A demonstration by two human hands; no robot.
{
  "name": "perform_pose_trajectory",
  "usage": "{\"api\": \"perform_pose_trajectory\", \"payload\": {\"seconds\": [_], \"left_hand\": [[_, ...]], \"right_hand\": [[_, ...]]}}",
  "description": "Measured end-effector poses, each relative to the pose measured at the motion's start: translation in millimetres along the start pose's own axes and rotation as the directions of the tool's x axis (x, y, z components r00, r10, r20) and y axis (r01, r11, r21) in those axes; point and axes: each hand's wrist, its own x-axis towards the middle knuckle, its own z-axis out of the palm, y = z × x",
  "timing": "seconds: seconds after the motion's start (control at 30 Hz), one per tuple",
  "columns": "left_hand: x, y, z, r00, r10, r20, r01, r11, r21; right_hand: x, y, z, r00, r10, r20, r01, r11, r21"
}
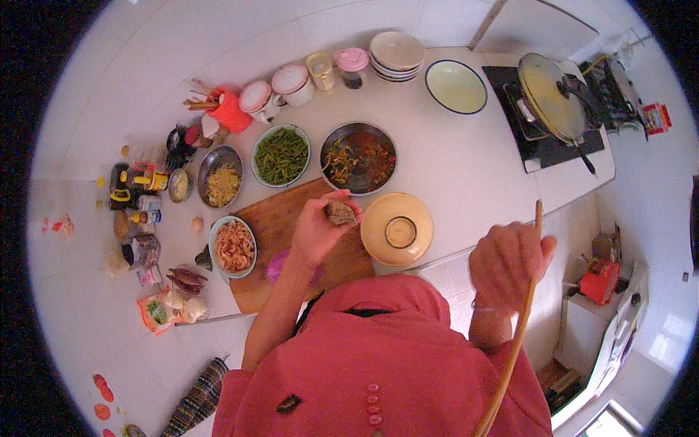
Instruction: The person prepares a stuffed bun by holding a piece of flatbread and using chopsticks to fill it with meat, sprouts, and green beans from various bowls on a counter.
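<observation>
My left hand (322,226) holds a small rough brown lump (339,212) between thumb and fingers, above the wooden cutting board (256,292). My right hand (508,267) is closed around long wooden chopsticks (519,338) to the right of the counter's front edge. An upturned yellow bowl (397,229) lies between my hands. Behind it stands a dark metal bowl (359,158) with strips of food and red bits. A bowl of sliced meat (234,247) rests at the board's left edge. Something purple (279,266) lies on the board, partly hidden by my left forearm.
A lidded pan (551,98) sits on the black stove at the right. An empty-looking enamel basin (456,87), stacked bowls (397,52) and lidded mugs (292,84) line the back. Green vegetables (281,155), a bowl of pale shreds (223,183), an egg (197,224) and seasoning bottles stand leftward.
</observation>
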Motion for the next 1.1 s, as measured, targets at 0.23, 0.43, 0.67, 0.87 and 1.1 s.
{"api": "perform_pose_trajectory", "payload": {"seconds": [0.23, 0.43, 0.67, 0.87, 1.1], "left_hand": [[-1, 11, -5, 0.992, 0.001, 0.128, 0.029, 0.972, -0.234], [3, 18, -11, 0.998, -0.02, 0.051, 0.025, 0.995, -0.093], [8, 15, -22, 1.0, -0.025, -0.009, 0.024, 0.996, -0.085], [12, 14, -30, 1.0, -0.016, -0.016, 0.015, 0.997, -0.078], [13, 12, -32, 0.998, 0.005, -0.069, -0.012, 0.995, -0.101]], "right_hand": [[34, -8, -159, 0.828, -0.053, -0.558, -0.298, 0.801, -0.519], [30, 33, -229, 0.834, -0.202, -0.513, -0.415, 0.382, -0.826], [43, 44, -248, 0.862, -0.082, -0.501, -0.454, 0.317, -0.833], [47, 39, -249, 0.838, -0.113, -0.534, -0.501, 0.227, -0.835], [40, 43, -270, 0.868, -0.217, -0.447, -0.38, 0.291, -0.878]]}}
